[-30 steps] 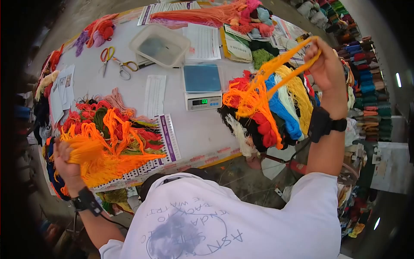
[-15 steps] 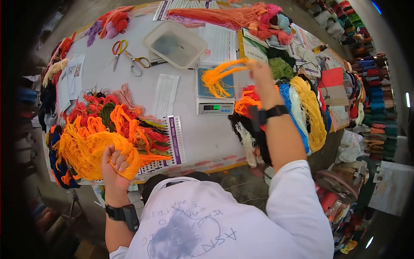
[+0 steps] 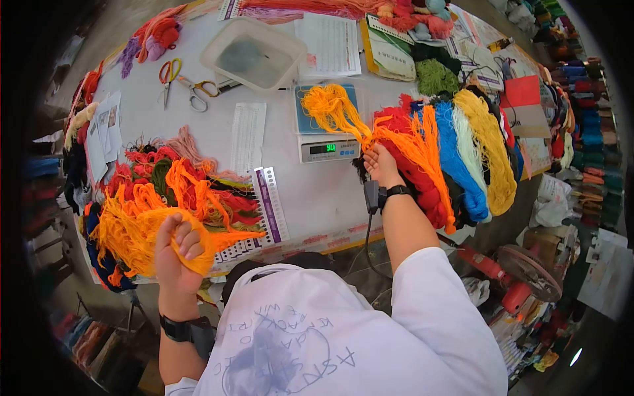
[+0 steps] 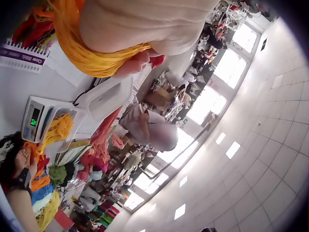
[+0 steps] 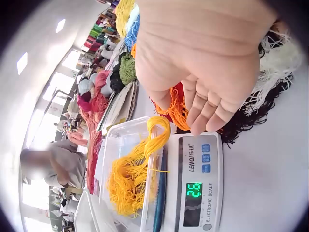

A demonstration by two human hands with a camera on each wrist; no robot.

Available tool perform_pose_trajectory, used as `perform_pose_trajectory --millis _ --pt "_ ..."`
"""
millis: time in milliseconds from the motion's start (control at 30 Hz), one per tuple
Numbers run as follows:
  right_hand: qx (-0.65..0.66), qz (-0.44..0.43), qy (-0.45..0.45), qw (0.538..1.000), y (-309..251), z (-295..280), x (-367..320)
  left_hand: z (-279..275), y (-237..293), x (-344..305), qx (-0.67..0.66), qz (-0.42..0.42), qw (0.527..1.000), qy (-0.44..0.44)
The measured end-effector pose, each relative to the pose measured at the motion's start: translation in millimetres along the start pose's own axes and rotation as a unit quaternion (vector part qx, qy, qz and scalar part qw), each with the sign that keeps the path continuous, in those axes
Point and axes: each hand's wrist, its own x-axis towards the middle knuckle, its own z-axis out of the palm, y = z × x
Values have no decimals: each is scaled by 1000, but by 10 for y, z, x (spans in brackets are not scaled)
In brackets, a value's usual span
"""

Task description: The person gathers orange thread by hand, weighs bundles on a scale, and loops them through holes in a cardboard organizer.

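Note:
My left hand (image 3: 179, 251) grips a thick yellow-orange yarn skein (image 3: 146, 231), fingers curled round it; in the left wrist view the skein (image 4: 91, 60) hangs in a loop from the hand. A smaller bundle of orange yarn (image 5: 130, 179) lies in a clear plastic tray (image 5: 108, 145) on the electronic scale (image 5: 200, 212), its looped end over the tray's rim. Beside that end is my right hand (image 3: 383, 165), close to the scale's front corner. Its fingers (image 5: 212, 108) are relaxed, with no yarn between them. The scale display (image 5: 193, 189) shows green digits.
Mixed red and orange yarn (image 3: 178, 188) lies at the left, beside a punched card strip (image 3: 271, 204). Coloured skeins (image 3: 469, 152) hang over the right edge. Farther back are scissors (image 3: 198, 92), a plastic box (image 3: 254, 53) and papers (image 3: 330, 43). Another person (image 4: 149, 125) stands across the table.
My right hand has brought the small orange bundle from the right onto the scale, let go and drawn back toward me. My left hand has moved right with its skein and then stayed.

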Motion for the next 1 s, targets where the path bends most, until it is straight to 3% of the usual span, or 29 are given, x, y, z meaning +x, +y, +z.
perform_pose_trajectory --millis 233,333,833,900,933,1000 --pt "-52 -24 20 998 -67 205 7 147 -131 4 127 -17 991 -44" --pt "-52 -19 13 998 -82 212 26 103 -110 -12 140 6 990 12" --pt "-122 -17 30 992 -85 274 69 -138 -11 -60 127 21 992 -2" --pt "-74 -50 68 994 -52 287 86 -88 -32 -92 151 22 988 -17" --pt "-114 -142 63 981 -96 377 -52 -49 -52 -105 177 21 984 -30" --pt "-228 -381 48 895 -84 688 -479 11 -132 -85 195 10 979 -49"
